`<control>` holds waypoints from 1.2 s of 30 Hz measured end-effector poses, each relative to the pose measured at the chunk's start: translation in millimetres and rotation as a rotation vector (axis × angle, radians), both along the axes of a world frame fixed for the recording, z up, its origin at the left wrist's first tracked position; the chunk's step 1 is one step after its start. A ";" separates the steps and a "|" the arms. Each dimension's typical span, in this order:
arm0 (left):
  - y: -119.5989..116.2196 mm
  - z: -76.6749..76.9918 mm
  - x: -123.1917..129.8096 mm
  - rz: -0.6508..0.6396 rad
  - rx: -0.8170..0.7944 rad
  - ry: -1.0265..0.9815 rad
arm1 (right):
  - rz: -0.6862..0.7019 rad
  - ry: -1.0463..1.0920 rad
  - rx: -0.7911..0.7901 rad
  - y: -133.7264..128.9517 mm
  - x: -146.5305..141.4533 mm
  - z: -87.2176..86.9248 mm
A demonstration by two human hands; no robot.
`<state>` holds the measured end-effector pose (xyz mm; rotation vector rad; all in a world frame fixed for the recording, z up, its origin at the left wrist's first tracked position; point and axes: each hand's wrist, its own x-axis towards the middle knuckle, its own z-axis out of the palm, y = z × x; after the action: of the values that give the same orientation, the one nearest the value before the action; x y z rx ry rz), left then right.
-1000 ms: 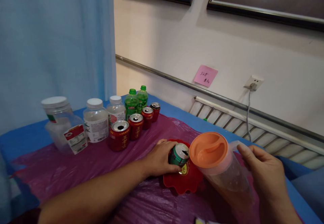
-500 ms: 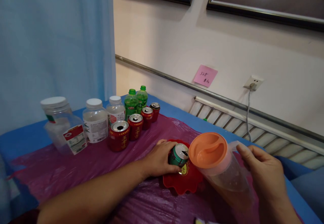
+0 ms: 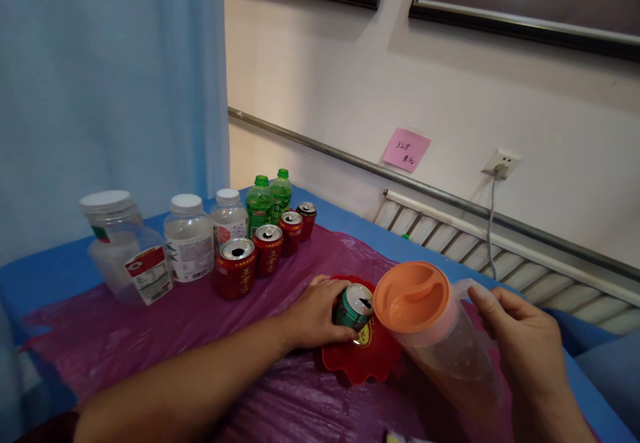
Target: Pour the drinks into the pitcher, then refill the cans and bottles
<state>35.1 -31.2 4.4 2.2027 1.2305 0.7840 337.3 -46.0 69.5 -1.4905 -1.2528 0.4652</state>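
My left hand (image 3: pixel 323 313) is wrapped round a green drink can (image 3: pixel 353 308) with an opened top. The can is over a red scalloped tray (image 3: pixel 363 363) that has a yellow mark. My right hand (image 3: pixel 525 336) grips the handle of a clear plastic pitcher (image 3: pixel 450 356) with an orange lid (image 3: pixel 413 296). The pitcher is tilted toward the can, its lid edge close to the can's opening, and holds a pale brownish liquid. Whether liquid is flowing I cannot tell.
Several red cans (image 3: pixel 235 269) stand in a row to the left. Behind them are green bottles (image 3: pixel 259 206) and white-lidded clear jars (image 3: pixel 189 239). Purple plastic sheeting (image 3: pixel 190 323) covers part of the blue table (image 3: pixel 345 206). A radiator (image 3: pixel 425 223) and power cord (image 3: pixel 491 223) are by the wall.
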 end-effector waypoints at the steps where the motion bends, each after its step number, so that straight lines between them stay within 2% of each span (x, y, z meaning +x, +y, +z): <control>1: 0.1 -0.2 -0.1 0.000 0.001 -0.001 | 0.002 0.000 -0.003 0.0 -0.1 0.2; 36: -0.3 0.6 0.7 0.002 -0.006 0.023 | 0.007 0.003 -0.009 -0.2 -0.3 1.2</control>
<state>35.9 -31.5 5.0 2.2118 1.2448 0.7573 337.0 -46.2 70.7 -1.4924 -1.2554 0.4785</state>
